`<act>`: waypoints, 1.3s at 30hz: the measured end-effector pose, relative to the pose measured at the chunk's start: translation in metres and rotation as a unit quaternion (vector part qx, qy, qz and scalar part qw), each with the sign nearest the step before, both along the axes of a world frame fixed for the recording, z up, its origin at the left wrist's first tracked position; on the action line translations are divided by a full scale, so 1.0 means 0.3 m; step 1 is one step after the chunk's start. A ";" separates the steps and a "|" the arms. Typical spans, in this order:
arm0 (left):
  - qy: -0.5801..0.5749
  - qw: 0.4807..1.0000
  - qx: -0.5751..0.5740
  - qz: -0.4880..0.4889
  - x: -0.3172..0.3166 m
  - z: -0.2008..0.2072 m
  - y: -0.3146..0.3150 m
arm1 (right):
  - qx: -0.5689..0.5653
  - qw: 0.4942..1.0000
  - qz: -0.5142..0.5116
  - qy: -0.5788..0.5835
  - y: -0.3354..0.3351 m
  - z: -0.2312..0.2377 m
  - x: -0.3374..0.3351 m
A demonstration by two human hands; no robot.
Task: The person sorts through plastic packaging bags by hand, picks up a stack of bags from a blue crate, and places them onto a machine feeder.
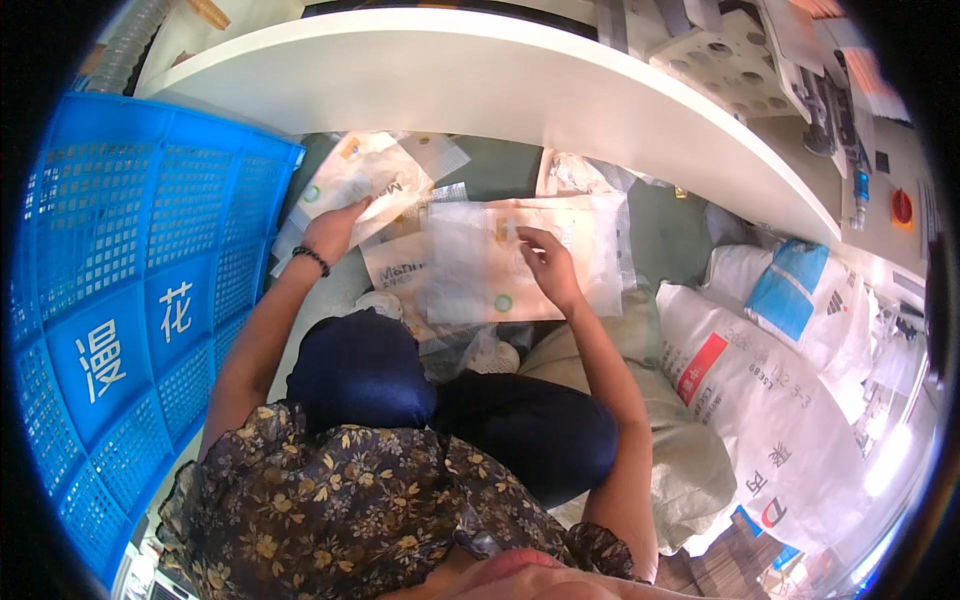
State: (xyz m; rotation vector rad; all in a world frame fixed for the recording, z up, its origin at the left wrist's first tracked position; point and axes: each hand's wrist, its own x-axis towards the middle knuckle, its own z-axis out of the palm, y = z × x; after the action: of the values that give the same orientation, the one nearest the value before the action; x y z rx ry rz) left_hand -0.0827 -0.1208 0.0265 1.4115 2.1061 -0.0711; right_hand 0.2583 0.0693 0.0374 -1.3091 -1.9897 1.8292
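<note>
My left hand (335,232), with a dark beaded bracelet at the wrist, closes on the edge of a flat printed plastic bag (352,180) in peach and clear film. That bag lies slanted over other bags at the upper left. My right hand (549,268) is over a larger flat peach-and-clear plastic bag (575,225), its fingers bent and its thumb apart. Beneath its left part lies another printed bag (395,265), partly covered. A further peach bag (572,172) shows behind the larger one. The right fingertips touch or hover just above the film; I cannot tell which.
A tall blue perforated plastic crate (130,270) stands at my left. Across the far side runs a white machine edge (430,65). Full white woven sacks (770,400) lie at my right, beside a pale greenish sack (675,440). A red rotary switch (902,208) sits on the far-right panel.
</note>
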 end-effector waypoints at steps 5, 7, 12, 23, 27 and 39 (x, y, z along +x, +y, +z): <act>-0.238 0.954 0.090 -0.160 0.007 0.332 -0.021 | 0.247 0.966 0.077 -0.027 -0.003 0.103 -0.096; -0.333 0.932 0.024 -0.139 -0.003 0.474 0.033 | 0.278 0.956 0.095 0.005 0.045 0.119 -0.091; -0.518 0.846 0.060 -0.112 -0.113 0.434 0.155 | -0.058 0.995 0.054 0.063 0.083 0.160 -0.003; -0.755 0.525 -0.112 0.377 0.008 -0.027 0.188 | -0.181 0.959 -0.207 -0.069 0.035 0.046 0.404; -0.674 0.650 -0.015 0.350 0.164 -0.201 0.157 | -0.130 0.964 -0.171 -0.158 0.017 -0.114 0.553; -0.137 0.967 0.193 0.097 0.128 -0.284 0.211 | -0.028 0.965 -0.102 -0.242 0.034 -0.275 0.600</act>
State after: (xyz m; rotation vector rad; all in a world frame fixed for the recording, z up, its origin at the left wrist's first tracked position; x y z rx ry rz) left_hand -0.0442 -0.0574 -0.0587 1.3233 2.0793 0.6077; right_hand 0.4381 0.0794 -0.0450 -2.0543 -1.9173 1.5906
